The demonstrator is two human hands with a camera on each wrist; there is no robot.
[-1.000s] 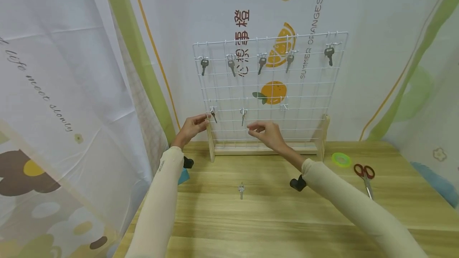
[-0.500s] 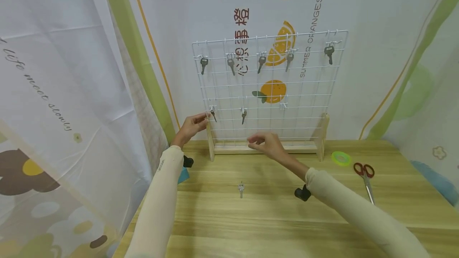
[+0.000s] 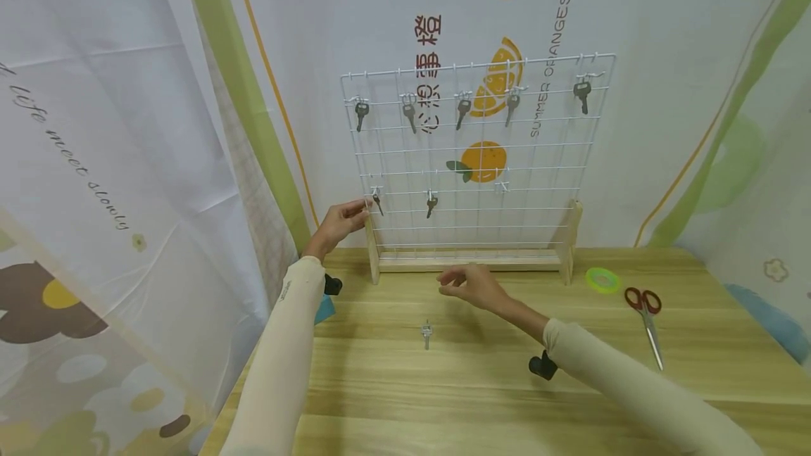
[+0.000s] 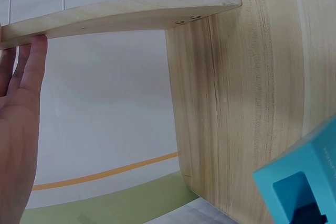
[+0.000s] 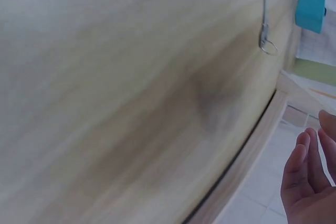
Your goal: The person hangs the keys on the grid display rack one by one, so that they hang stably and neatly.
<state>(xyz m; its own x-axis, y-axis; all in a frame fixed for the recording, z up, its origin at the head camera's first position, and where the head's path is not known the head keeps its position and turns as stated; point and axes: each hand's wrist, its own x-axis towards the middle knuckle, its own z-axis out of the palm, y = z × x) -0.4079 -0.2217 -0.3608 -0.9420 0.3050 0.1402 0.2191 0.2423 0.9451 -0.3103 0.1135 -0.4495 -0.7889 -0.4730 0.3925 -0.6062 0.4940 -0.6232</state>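
Observation:
A white wire grid rack (image 3: 475,150) stands on wooden side supports, with several keys hanging from its hooks. My left hand (image 3: 342,222) holds the rack's left wooden support (image 3: 372,248); in the left wrist view, fingertips (image 4: 37,45) lie against its face. On the table lies a single key (image 3: 427,334) with a ring, which shows in the right wrist view. My right hand (image 3: 472,286) hovers over the table, above and right of that key, fingers loosely bent with nothing between them. A key (image 3: 432,204) hangs from the lower row's middle hook; the hook (image 3: 503,187) to its right bears no key.
Scissors (image 3: 646,315) with red handles and a green tape roll (image 3: 602,280) lie at the table's right. A blue box (image 4: 302,177) stands by my left wrist. Printed curtains hang behind and beside the table (image 3: 494,400).
My right hand has moved down from the lower row of hooks toward the table. The middle key in that row has turned on its hook. My left hand stays at the support.

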